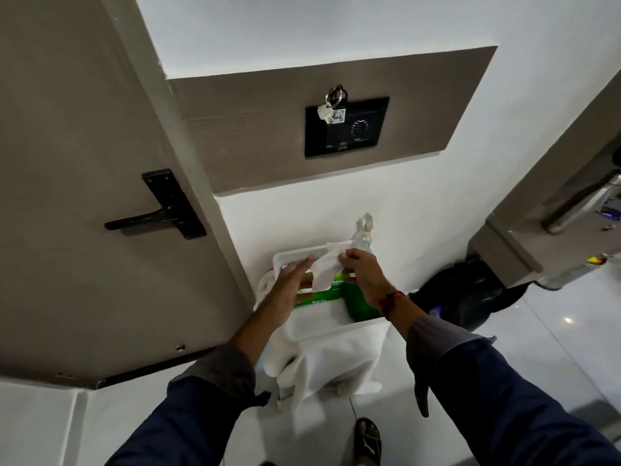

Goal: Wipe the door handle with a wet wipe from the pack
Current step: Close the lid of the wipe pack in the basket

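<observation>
White wall and grey door ahead; a white tray (pixel 285 260) sits low at 6 o'clock. My right hand (pixel 361 274) pinches the wet wipe (pixel 324 272), pulling it from the green pack (pixel 322 294) in the tray. My left hand (pixel 290 280), fingers spread and holding nothing, steadies the pack. The door handle (pixel 141 220) at 9 o'clock remains unwiped: 1 step underway.

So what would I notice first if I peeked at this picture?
Probably the two hands in the middle: the right hand pinches a white wet wipe coming up from the green pack, and the left hand steadies it. Next, the black door handle on the door at left.
</observation>
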